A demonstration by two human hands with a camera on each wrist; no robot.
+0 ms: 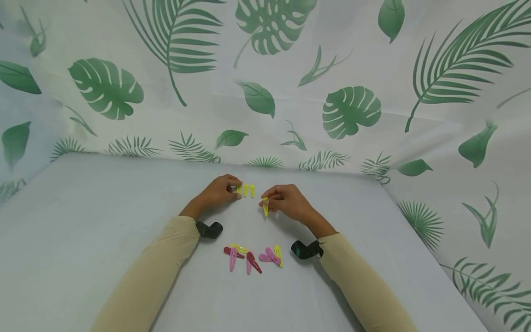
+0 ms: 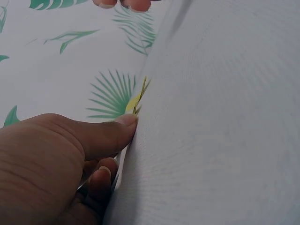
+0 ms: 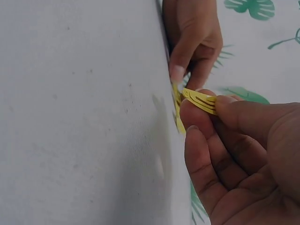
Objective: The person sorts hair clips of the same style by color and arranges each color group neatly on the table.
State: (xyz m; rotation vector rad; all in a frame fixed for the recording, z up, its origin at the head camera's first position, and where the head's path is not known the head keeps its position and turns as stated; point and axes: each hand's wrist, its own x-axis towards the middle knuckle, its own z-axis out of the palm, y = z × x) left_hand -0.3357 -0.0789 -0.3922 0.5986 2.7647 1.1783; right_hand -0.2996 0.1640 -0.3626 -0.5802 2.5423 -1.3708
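Observation:
A yellow snap hair clip [image 3: 202,101] is pinched between thumb and fingers of my right hand [image 1: 292,203], held just above the table, its narrow end pointing down in the head view. My left hand [image 1: 217,191] rests at the table's far part, thumb and index finger at the two ends of another yellow hair clip [image 1: 238,189]. Two more yellow hair clips, a middle one [image 1: 246,190] and a right one [image 1: 252,191], stand upright side by side in a row beside it. In the left wrist view these clips overlap edge-on past the thumb.
Nearer on the white table [image 1: 99,240] lie loose hair clips in two groups: pink [image 1: 233,259], red [image 1: 254,263] and yellow ones on the left, pink [image 1: 271,256] and yellow [image 1: 278,256] on the right. A leaf-printed cloth [image 1: 199,120] rises behind the table.

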